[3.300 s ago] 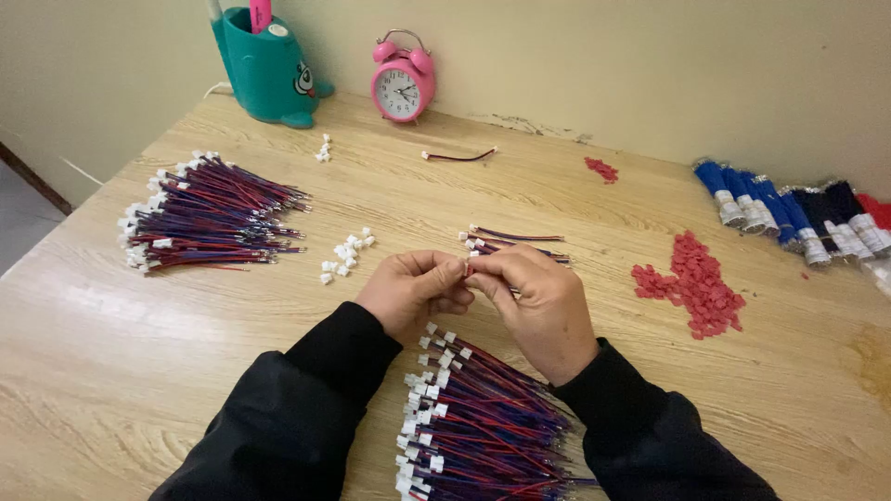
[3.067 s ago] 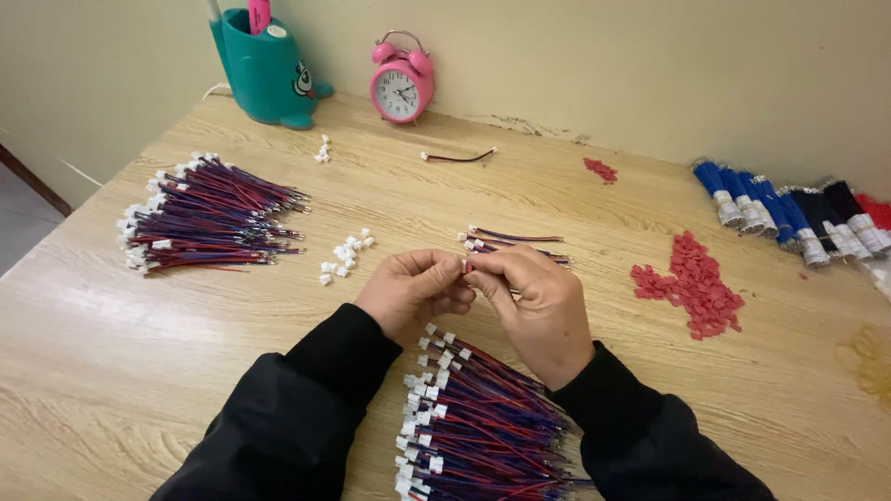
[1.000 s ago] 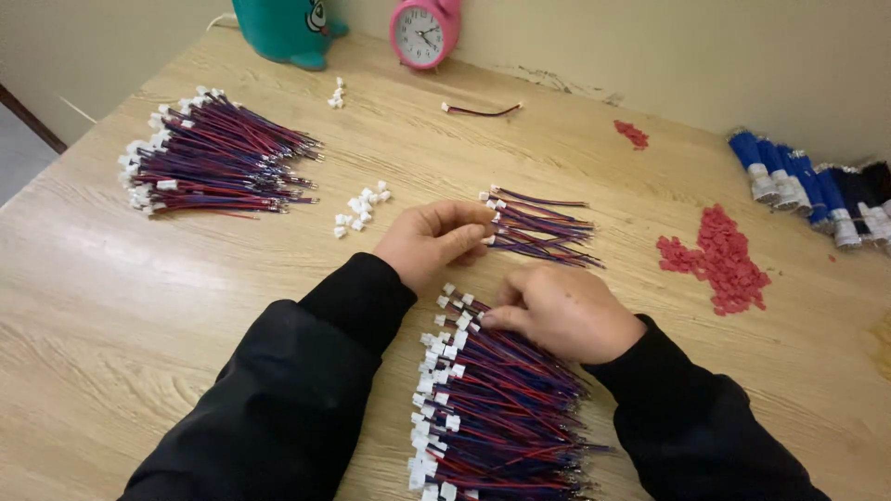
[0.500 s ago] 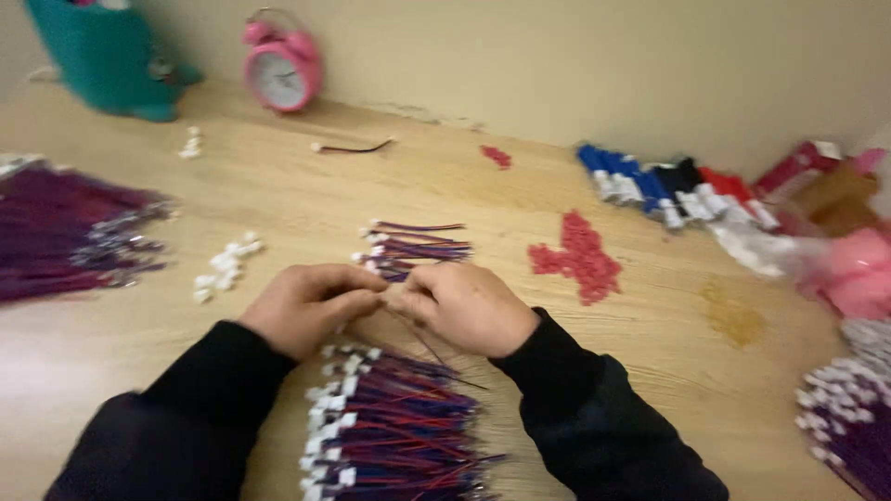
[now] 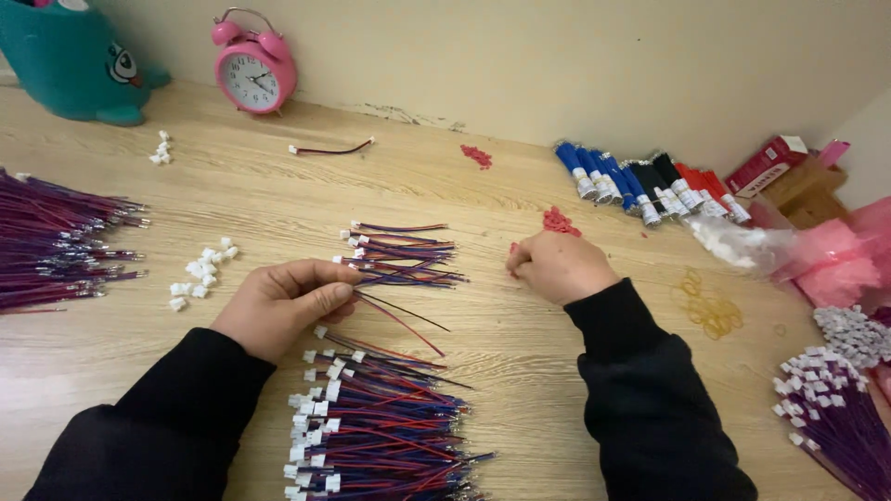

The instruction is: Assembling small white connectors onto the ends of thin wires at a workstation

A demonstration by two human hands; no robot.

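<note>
On the wooden table (image 5: 232, 199), seen from the head camera, a red-and-black wire pair (image 5: 399, 320) is pinched between the thumb and forefinger of the left hand (image 5: 283, 306); the two loose strands trail away to the right across the bare wood. Just beyond that hand a small stack of wired connectors (image 5: 404, 255) is laid flat, white plugs to the left. The right hand (image 5: 560, 267) is curled with its fingertips pressed down on a heap of small red pieces (image 5: 557, 221), most of which is hidden beneath it; whether a piece is held cannot be told. Both forearms are covered by black sleeves (image 5: 640, 390).

Nearest the camera, between the arms, a large bundle of red and blue wires with white plugs (image 5: 371, 431) is spread. A scatter of loose white connector housings (image 5: 200, 274) is found left of the left hand, and a second large wire bundle (image 5: 60, 241) is cut off by the left edge. At the back wall a pink alarm clock (image 5: 253, 65) and a teal pen holder (image 5: 70, 60) are stood, with a single wired lead (image 5: 329, 148) and a few more white housings (image 5: 162, 148) in front of them. To the right, rolls in blue, black and red (image 5: 650, 181), yellow rubber bands (image 5: 710, 311), a pink plastic bag (image 5: 840, 264) and another wire bundle (image 5: 835, 408) are seen.
</note>
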